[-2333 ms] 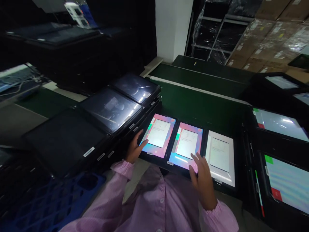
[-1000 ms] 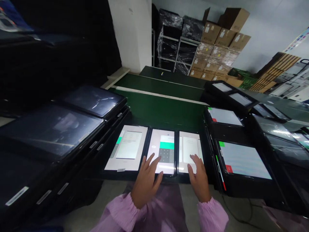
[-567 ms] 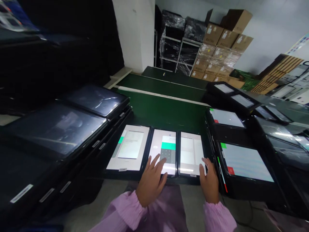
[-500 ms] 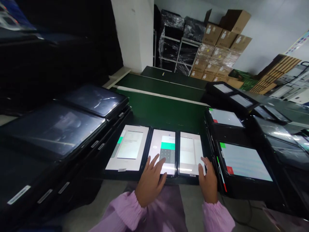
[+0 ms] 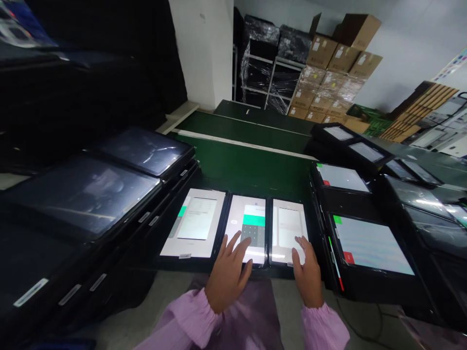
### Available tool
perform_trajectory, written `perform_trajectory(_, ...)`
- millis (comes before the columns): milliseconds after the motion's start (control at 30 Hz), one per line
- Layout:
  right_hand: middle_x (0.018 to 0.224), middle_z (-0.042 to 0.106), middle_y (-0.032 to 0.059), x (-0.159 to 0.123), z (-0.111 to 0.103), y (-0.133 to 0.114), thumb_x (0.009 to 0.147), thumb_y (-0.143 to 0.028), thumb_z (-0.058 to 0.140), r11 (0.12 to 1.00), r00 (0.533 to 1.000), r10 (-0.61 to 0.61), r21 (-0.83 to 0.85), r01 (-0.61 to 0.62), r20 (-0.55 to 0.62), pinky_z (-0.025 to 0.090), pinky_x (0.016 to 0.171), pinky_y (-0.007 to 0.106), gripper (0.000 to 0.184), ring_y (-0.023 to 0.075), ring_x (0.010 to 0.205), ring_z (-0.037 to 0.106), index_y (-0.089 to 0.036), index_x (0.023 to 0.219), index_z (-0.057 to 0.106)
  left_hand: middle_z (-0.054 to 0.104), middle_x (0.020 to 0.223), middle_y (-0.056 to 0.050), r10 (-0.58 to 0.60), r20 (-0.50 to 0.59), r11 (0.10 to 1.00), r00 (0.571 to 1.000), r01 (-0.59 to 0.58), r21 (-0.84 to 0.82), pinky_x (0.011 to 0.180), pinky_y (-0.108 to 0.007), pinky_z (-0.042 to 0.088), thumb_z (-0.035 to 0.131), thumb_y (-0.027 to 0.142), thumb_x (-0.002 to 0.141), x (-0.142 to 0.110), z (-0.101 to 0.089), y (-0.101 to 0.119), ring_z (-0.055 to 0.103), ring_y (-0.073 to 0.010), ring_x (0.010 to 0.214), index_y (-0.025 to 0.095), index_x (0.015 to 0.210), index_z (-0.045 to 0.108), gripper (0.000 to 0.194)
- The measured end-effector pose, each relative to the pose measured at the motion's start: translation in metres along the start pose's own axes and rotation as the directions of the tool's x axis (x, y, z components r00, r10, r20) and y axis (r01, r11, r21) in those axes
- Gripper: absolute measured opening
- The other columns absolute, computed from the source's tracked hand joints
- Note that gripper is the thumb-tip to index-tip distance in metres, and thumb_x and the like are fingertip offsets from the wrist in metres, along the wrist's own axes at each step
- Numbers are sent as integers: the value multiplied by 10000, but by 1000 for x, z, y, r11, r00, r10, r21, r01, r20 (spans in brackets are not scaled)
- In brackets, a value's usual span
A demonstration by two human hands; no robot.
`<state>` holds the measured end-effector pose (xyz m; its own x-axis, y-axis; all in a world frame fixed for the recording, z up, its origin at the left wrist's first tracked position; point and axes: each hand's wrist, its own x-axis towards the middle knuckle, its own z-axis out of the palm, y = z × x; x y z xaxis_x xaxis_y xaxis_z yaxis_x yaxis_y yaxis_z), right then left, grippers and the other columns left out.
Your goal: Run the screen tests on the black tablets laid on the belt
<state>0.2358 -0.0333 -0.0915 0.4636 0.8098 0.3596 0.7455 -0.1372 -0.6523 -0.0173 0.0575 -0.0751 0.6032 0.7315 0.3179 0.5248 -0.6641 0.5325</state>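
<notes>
Three lit tablets lie side by side in front of me. My left hand [image 5: 228, 274] is open, fingers spread over the lower part of the middle tablet [image 5: 254, 209], which shows a green band and a dark keypad. My right hand [image 5: 307, 272] is open too, its fingertips over the lower right of the right tablet [image 5: 288, 221], which shows a pale page. I cannot tell whether the fingertips touch the glass. The left tablet [image 5: 195, 218], with a document page on its screen, has no hand on it.
Dark-screened tablets [image 5: 83, 189] are stacked at my left. On the right, stacked tablets [image 5: 372, 243] show white screens with green and red corner squares. A green work surface [image 5: 251, 160] stretches ahead. Farther back are cardboard boxes [image 5: 321, 51] and a wrapped rack [image 5: 268, 70].
My right hand has moved left over the right tablet. That tablet's page display has shifted and now shows as a narrower card. My left hand has barely moved.
</notes>
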Motion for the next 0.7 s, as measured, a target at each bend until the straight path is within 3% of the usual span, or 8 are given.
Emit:
perform_trajectory(167,1466,586,140,0,8,-10,1097,-420,485,992,991,-123,-27,125,60,417,1176,574,409,302,1430,488,-196,1431,562,642,1457,-90,1,23,1000,1000,-1,4,1283,-700,252,490,237,1027,1,-2,0,384,-345,1546,246,1500,452,475)
perform_trajectory(267,1395,639,123,3,8,-6,1101,-400,473,982,983,-171,-67,176,65,373,1205,581,368,291,1401,519,-196,1381,596,643,1450,-93,-14,-58,999,998,11,-48,1289,-699,229,497,225,1022,-3,-5,-4,410,-333,1532,261,1490,443,472)
perform_trajectory(433,1280,697,140,9,-7,16,1069,-472,479,993,996,-48,-110,39,-79,368,1188,616,414,330,1320,579,-170,1314,620,672,1383,-87,-105,-236,990,966,79,-117,1306,-647,224,520,210,1014,-20,-19,-22,513,-302,1454,262,1441,486,431)
perform_trajectory(700,1405,627,134,10,-6,-2,1058,-484,503,1000,1000,-13,16,13,-2,411,1162,603,426,332,1347,560,-224,1385,582,618,1404,-130,-283,-373,956,883,289,-42,1300,-661,179,534,306,1015,-51,-53,-73,531,-324,1418,225,1404,505,399)
